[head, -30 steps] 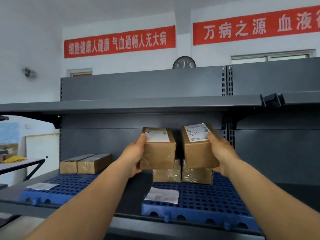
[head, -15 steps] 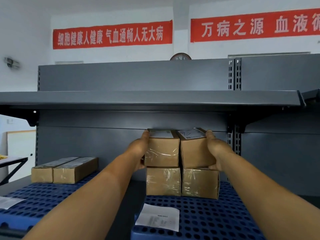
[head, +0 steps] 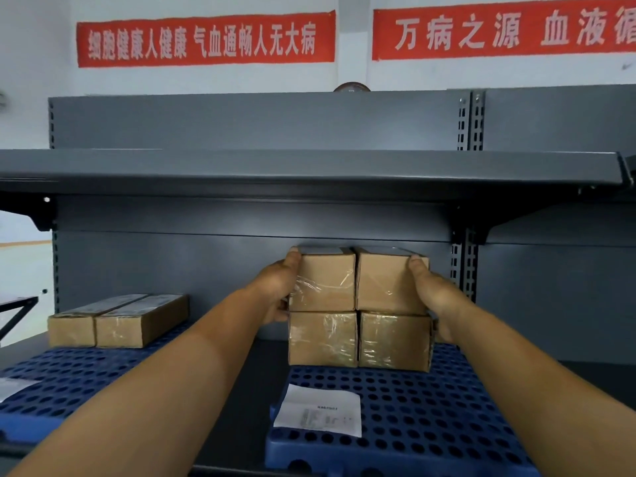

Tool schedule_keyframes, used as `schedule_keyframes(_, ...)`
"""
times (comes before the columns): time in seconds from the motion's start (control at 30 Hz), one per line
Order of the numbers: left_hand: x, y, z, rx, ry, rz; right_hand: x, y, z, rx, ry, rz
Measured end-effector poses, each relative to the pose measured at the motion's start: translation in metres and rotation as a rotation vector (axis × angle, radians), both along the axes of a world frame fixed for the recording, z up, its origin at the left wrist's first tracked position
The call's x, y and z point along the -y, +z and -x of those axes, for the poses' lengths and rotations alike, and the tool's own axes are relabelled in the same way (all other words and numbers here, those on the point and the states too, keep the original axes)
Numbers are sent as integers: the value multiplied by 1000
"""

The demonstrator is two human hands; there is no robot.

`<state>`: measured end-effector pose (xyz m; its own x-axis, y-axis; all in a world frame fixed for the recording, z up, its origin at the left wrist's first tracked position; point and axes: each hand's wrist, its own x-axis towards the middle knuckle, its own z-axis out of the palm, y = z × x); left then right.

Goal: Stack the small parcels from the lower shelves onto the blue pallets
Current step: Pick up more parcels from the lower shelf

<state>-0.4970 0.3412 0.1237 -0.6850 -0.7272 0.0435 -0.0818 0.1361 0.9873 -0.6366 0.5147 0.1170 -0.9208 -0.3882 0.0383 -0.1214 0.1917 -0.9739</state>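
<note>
Parcels (head: 358,282) held in each hand's grip, left hand (head: 277,290), right hand (head: 435,297), beneath banner (head: 205,39) reading "气血通畅人无大病".

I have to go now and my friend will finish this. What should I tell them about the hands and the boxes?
Left hand: grip on the outer side of the top left parcel.
Right hand: grip on the outer side of the top right parcel.
Both top parcels sit on the two bottom parcels, on the right blue pallet.
Two long parcels lie on the left blue pallet.
Done: a two-by-two stack.
Left: let go; fetch any more parcels, none in view.
</note>
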Motion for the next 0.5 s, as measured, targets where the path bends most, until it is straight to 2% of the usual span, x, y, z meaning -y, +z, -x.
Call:
schedule_keyframes(0.3,-9,-7,2,-49,90,42,2,-10,2,-77,-1,40)
schedule_keyframes(0.4,-20,-17,-5,13,147,129,1,-19,-1,-101,4,70)
schedule_keyframes(0.5,-37,-29,-20,65,207,250,-3,-29,-11,-162,-6,14)
